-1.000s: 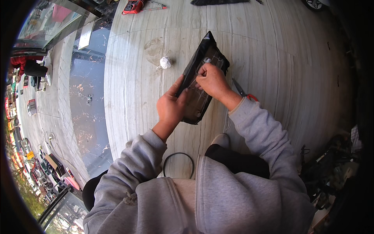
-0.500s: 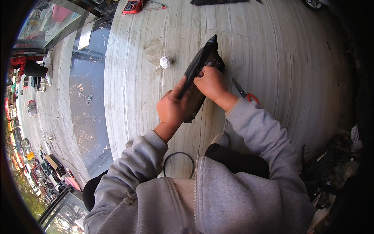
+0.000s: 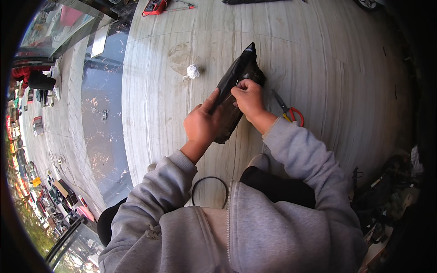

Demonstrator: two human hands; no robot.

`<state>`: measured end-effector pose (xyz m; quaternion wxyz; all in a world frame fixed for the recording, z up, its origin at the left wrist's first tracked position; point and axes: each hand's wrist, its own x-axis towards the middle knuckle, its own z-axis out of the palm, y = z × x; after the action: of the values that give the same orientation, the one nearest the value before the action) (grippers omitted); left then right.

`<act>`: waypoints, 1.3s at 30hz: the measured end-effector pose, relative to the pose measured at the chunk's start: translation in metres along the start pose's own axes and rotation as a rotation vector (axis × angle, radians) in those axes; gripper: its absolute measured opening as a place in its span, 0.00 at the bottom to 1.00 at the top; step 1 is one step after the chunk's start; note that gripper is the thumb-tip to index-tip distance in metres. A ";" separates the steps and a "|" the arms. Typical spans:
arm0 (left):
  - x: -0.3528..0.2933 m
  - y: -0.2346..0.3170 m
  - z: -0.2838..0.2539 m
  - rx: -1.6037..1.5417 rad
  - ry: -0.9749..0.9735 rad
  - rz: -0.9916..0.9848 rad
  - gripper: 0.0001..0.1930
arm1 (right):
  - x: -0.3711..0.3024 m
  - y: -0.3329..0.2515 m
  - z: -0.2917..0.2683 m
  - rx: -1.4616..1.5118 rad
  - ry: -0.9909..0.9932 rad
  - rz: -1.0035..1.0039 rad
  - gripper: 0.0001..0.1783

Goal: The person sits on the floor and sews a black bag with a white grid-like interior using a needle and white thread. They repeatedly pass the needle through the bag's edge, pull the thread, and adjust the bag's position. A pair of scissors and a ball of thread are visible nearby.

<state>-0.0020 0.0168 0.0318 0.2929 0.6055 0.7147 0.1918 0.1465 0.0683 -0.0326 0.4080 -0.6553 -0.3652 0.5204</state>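
Observation:
A long, glossy black piece (image 3: 235,73), pointed at its far end and like a cover or bag, slants up from the floor in front of me. My left hand (image 3: 201,122) grips its near left side, thumb lying along the dark edge. Over its right side my right hand (image 3: 249,98) is closed in a pinch. A thin pale line shows by those fingertips, too small to name. The ball of white thread (image 3: 193,71) rests on the floor left of the black piece. Scissors (image 3: 287,109) with red and yellow handles lie to the right, near my right wrist.
A red meter (image 3: 154,7) with a probe lies at the far left of the pale floor (image 3: 318,68). Near my feet is a black cord loop (image 3: 209,178). Dark clutter (image 3: 382,204) stands at the right, and a glass-sided case (image 3: 79,248) at the lower left.
My right hand has shifted slightly right and nearer, and its fingers now pinch above the black piece's surface. The black piece has tipped slightly rightward. More of the scissors' handles shows.

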 end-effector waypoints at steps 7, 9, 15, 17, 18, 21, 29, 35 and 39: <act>0.004 0.003 0.000 -0.154 -0.028 -0.064 0.25 | 0.008 -0.018 -0.013 -0.088 0.045 -0.327 0.06; 0.003 0.002 -0.001 -0.129 -0.060 -0.104 0.25 | 0.008 -0.029 -0.010 -0.035 0.122 -0.360 0.06; 0.006 -0.001 -0.001 -0.233 -0.085 -0.192 0.25 | 0.000 -0.062 -0.026 0.282 -0.249 -0.006 0.05; 0.009 -0.001 -0.002 -0.257 -0.108 -0.220 0.24 | -0.001 -0.064 -0.031 0.293 -0.302 0.016 0.05; 0.010 -0.001 -0.003 -0.266 -0.123 -0.237 0.24 | -0.001 -0.063 -0.033 0.295 -0.315 0.016 0.04; 0.012 -0.002 -0.003 -0.376 -0.111 -0.265 0.23 | 0.000 -0.056 -0.039 0.312 -0.387 0.006 0.05; 0.019 -0.023 0.010 -0.741 -0.072 -0.273 0.25 | -0.010 -0.055 -0.048 0.001 -0.528 0.054 0.10; 0.018 -0.027 0.012 -0.821 -0.048 -0.271 0.25 | -0.013 -0.043 -0.039 -0.197 -0.365 -0.163 0.07; 0.019 -0.027 0.012 -0.846 -0.018 -0.229 0.26 | -0.015 -0.042 -0.039 -0.171 -0.211 -0.114 0.06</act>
<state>-0.0158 0.0294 0.0020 0.5408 0.3507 0.6330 0.4288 0.1793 0.0653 0.0163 0.3392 -0.6074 -0.4857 0.5293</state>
